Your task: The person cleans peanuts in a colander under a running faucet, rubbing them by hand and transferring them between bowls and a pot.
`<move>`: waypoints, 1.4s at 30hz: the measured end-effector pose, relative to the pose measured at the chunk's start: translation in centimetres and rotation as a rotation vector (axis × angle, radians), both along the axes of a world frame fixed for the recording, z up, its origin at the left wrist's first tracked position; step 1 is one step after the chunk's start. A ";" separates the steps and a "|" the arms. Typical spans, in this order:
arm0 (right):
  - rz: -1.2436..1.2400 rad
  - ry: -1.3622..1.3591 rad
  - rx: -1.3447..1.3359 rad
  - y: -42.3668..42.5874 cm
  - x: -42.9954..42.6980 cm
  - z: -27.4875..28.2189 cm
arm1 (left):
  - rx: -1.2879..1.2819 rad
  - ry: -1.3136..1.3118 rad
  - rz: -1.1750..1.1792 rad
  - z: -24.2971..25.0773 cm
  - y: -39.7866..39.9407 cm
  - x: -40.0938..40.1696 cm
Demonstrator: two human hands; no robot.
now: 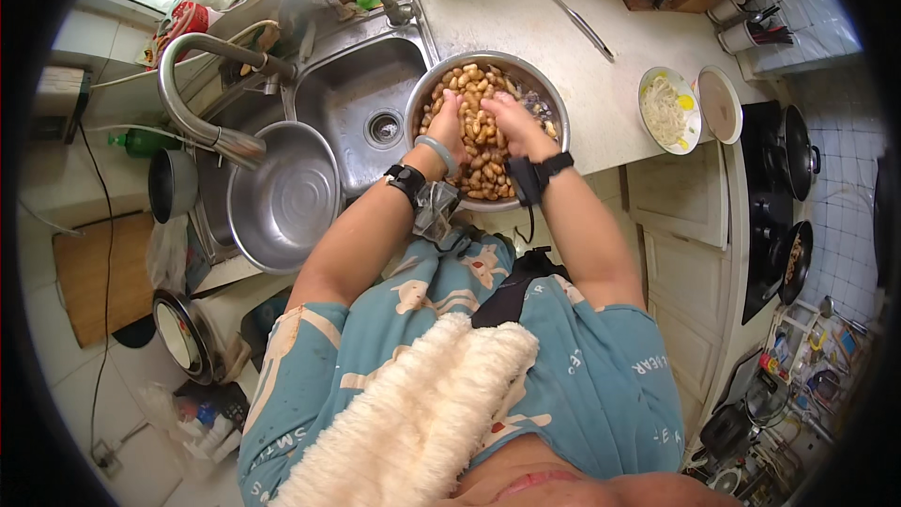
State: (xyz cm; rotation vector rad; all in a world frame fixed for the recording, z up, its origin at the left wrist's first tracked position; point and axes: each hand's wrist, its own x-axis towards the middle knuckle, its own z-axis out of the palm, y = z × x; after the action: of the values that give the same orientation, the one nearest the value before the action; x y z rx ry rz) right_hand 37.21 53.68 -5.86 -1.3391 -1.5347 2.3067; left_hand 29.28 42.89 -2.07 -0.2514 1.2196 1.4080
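Note:
A round stainless steel basin [558, 100] stands on the counter at the sink's right edge, full of wet unshelled peanuts [486, 172]. Some dark water shows along its right inner side. Both my hands are down in the basin, palms turned towards each other with a heap of peanuts cupped between them. My left hand [448, 128] is on the left of the heap, thumb upward. Opposite it, my right hand [515, 123] presses in from the right. Peanuts hide most of the fingertips.
Left of the basin is a double steel sink [352, 102]; an empty steel bowl [285, 197] sits under the curved faucet [204, 105]. A skimmer [556, 3] lies behind. On the right are a dish of shredded food [665, 113], a pale bowl [718, 105] and the black stove [764, 211].

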 end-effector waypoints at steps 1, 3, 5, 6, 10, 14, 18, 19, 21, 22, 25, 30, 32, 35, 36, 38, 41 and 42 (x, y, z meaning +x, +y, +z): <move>-0.030 0.041 0.075 -1.6 0.4 0.7 | 0.067 -0.147 0.018 0.9 -0.1 0.2; -0.039 0.238 0.340 -4.1 0.8 2.1 | 0.119 -0.176 -0.048 -0.3 -0.2 -0.3; -0.011 0.278 1.108 -5.9 1.3 2.6 | 0.223 -0.102 -0.065 -2.1 -0.2 0.0; -0.017 0.255 1.142 -6.1 1.6 3.5 | 0.259 -0.094 -0.052 -1.4 -0.1 0.3; 0.088 0.193 1.278 -4.1 3.0 3.7 | 0.281 0.063 -0.140 3.5 -1.4 0.0; 0.182 0.080 1.175 -1.9 5.1 4.0 | 0.074 0.362 -0.488 4.9 -2.4 -2.0; 0.053 -0.099 1.058 0.3 4.9 0.6 | -0.220 0.662 -0.363 -0.8 -2.2 -3.0; -0.088 -0.082 0.587 0.2 4.0 0.2 | -0.218 0.662 -0.360 -2.6 -1.8 -3.1; -0.233 -0.062 -0.014 -1.0 2.5 2.1 | -0.232 0.472 -0.256 -2.7 -0.9 -2.0; -0.225 0.027 -0.134 -0.9 2.4 1.3 | -0.229 0.356 -0.193 -1.1 -0.4 -1.0; -0.189 0.199 -0.192 -1.9 2.1 1.8 | -0.001 0.158 -0.173 -3.0 0.0 -1.0; 0.000 0.441 0.264 -2.9 3.8 4.9 | 0.108 0.405 -0.212 2.9 -1.0 0.4; 0.048 0.473 0.309 -2.5 4.9 6.2 | 0.212 0.400 -0.319 4.3 -1.9 -0.4; 0.102 0.488 0.407 -1.8 6.3 6.8 | 0.185 0.758 -0.616 4.9 -2.8 -1.7; 0.066 0.426 0.417 -1.7 6.6 6.9 | 0.162 0.816 -0.601 2.5 -3.4 -2.3; -0.001 0.333 0.474 -0.5 7.6 4.9 | 0.026 0.815 -0.489 -0.8 -3.9 -2.9; -0.294 0.022 0.160 -0.8 7.3 5.9 | -0.126 0.474 -0.233 1.8 -3.2 -1.5; -0.265 0.058 -0.044 -1.0 7.1 6.4 | -0.169 0.307 -0.154 2.2 -2.9 -1.0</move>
State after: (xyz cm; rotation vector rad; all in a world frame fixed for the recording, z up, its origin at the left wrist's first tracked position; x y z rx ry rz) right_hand 44.27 52.71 0.53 -1.3780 -1.2132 2.2050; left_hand 28.30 39.96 0.15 -0.0558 1.5793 1.2404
